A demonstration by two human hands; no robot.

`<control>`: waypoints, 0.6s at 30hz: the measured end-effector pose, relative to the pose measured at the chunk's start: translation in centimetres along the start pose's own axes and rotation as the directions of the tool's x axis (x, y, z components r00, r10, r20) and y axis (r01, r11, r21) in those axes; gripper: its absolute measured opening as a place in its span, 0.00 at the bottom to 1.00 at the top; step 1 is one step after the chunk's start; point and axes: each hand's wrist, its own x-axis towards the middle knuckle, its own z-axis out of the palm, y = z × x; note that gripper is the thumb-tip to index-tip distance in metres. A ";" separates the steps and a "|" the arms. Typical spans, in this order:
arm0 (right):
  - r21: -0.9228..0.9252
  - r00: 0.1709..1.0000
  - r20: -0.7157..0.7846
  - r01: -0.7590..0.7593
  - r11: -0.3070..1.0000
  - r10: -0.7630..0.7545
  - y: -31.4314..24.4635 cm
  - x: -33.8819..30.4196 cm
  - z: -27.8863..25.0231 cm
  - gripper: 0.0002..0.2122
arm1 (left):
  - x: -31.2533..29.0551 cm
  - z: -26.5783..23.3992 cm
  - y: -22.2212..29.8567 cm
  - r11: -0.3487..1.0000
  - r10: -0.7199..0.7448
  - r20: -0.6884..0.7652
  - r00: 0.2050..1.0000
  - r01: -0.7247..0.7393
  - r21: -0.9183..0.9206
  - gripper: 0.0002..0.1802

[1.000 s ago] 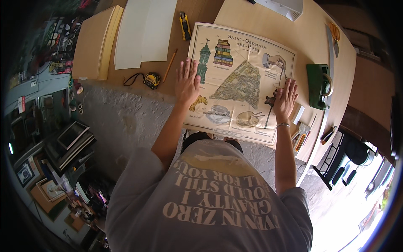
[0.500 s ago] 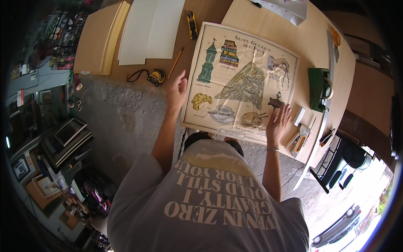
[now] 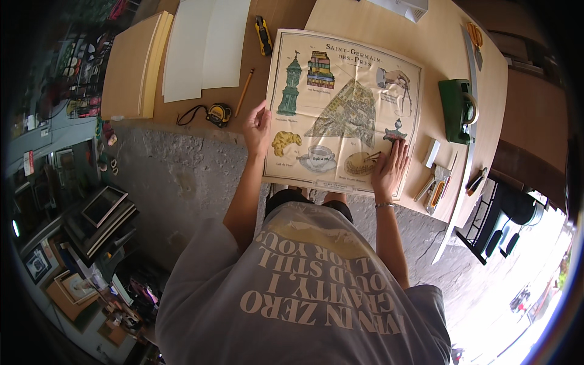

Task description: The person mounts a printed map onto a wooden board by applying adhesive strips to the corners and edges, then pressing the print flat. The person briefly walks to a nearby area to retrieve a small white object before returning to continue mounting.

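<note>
A large cream poster with a map and coloured drawings lies in front of me, its surface creased and rippled. Its lower left part reaches out past the table edge over the floor. My left hand is upright against the poster's left edge, fingers extended and the palm side turned inward. Flat on the poster's lower right area rests my right hand, fingers stretched out, covering part of the drawings there. Nothing is gripped in it.
Left of the poster are a yellow-black utility knife, a pencil, a tape measure, white sheets and boards. On the right are a green tape dispenser, a long metal ruler, orange-handled scissors and a staple gun.
My left hand has come to the poster's left edge. The right hand has moved slightly left and lies on the poster's lower right. The whole view has shifted a little.
</note>
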 end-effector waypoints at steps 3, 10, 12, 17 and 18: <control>-0.007 1.000 -0.008 -0.001 1.000 0.001 -0.1 0.0 0.0 0.29 | 0.0 0.1 0.3 0.992 0.030 -0.016 0.999 -0.028 0.125 0.17; -0.001 0.999 -0.031 -0.014 1.000 0.014 -0.3 0.1 0.1 0.28 | -0.8 0.1 1.0 0.992 0.061 -0.038 0.997 -0.057 0.111 0.16; 0.001 1.000 -0.013 -0.015 1.000 0.015 -0.3 0.1 0.1 0.28 | -1.4 -0.3 1.1 0.990 0.019 -0.046 0.999 -0.012 0.137 0.16; -0.015 1.000 -0.028 -0.008 1.000 0.008 0.0 0.1 0.1 0.28 | -2.6 -1.1 1.0 0.992 0.069 -0.021 0.997 -0.067 0.104 0.16; -0.021 1.000 -0.019 -0.019 1.000 0.018 0.0 0.1 0.1 0.28 | -2.9 -1.0 0.8 0.989 0.078 -0.023 0.997 -0.074 0.124 0.16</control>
